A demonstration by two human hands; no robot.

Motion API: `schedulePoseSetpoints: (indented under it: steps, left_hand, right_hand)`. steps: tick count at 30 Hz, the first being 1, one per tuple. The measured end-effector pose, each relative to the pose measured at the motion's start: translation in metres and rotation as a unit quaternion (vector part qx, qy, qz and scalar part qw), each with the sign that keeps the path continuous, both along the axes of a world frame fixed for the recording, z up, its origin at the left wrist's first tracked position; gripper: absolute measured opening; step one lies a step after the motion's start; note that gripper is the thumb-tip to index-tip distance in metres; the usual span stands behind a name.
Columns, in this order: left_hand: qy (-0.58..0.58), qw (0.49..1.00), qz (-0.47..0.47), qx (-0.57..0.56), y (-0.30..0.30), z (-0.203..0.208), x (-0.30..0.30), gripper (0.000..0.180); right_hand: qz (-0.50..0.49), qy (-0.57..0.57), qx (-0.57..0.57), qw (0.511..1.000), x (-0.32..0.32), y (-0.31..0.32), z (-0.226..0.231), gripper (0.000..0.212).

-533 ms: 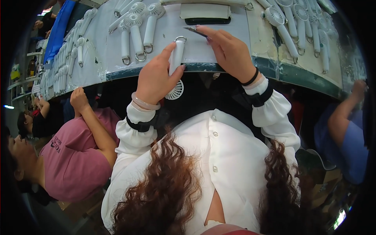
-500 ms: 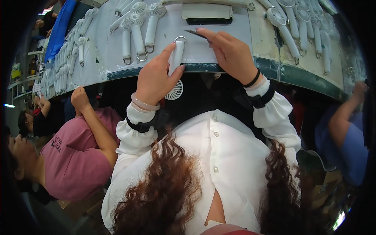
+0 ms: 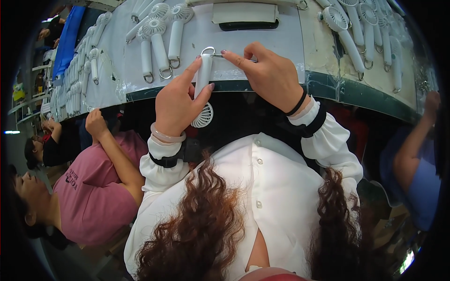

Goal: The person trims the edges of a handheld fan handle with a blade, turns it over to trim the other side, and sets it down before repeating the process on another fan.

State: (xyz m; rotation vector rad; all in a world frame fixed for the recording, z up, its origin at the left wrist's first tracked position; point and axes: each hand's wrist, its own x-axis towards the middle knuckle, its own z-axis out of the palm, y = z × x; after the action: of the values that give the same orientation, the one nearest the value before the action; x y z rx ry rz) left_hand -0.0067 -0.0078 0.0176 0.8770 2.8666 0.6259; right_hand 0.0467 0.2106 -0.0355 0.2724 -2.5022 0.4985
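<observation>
My left hand (image 3: 177, 104) grips a small white handheld fan (image 3: 204, 74) at the table's front edge. Its ring end points away from me, and the round slatted head hangs past the edge over my lap. A metal ring (image 3: 207, 49) stands at the end of the handle, close to my left fingertips. My right hand (image 3: 275, 77) is closed round a slim pointed metal tool (image 3: 217, 55), partly hidden by the fingers. Its tip meets the ring end of the fan; exact contact is too small to make out.
More white fans (image 3: 159, 49) with rings lie beyond my left hand, and others (image 3: 346, 42) lie on the right. A black flat object (image 3: 248, 25) under a pale pad sits at the back. A person in pink (image 3: 93, 196) sits left; a person in blue (image 3: 415, 173) sits right.
The tool in my right hand has moved down and left, its tip now at the fan's ring end. My left hand and the fan have shifted slightly left and nearer to me.
</observation>
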Motion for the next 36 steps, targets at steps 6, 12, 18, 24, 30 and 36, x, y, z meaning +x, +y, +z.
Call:
schedulePoseSetpoints:
  steps: [6, 12, 18, 24, 30, 36]
  left_hand:
    - [-0.017, 1.0, 0.001, 0.01, -0.0021, -0.0014, -0.0018, 0.061]
    - [-0.014, 1.0, 0.0, 0.015, -0.0029, -0.0033, -0.0024, 0.061]
    - [-0.008, 1.0, 0.0, -0.002, -0.0022, -0.0021, -0.0006, 0.061]
    - [0.006, 1.0, -0.013, 0.007, -0.0019, -0.0055, -0.0009, 0.061]
    - [0.006, 1.0, -0.019, 0.022, -0.0021, -0.0048, -0.0019, 0.059]
    - [-0.006, 1.0, -0.014, 0.016, -0.0022, -0.0045, -0.0018, 0.059]
  right_hand:
    - [0.001, -0.005, 0.014, 1.0, 0.0006, -0.0014, -0.002, 0.054]
    - [0.004, -0.005, 0.019, 1.0, 0.0009, -0.0018, -0.0022, 0.055]
    - [0.007, -0.006, 0.021, 1.0, 0.0018, -0.001, -0.0022, 0.055]
    - [0.015, -0.011, 0.031, 0.999, 0.0008, 0.0017, -0.003, 0.055]
    - [0.024, -0.018, 0.04, 0.999, 0.0009, 0.0005, -0.004, 0.055]
    - [0.019, -0.002, 0.049, 0.999, 0.0014, -0.0011, -0.0064, 0.055]
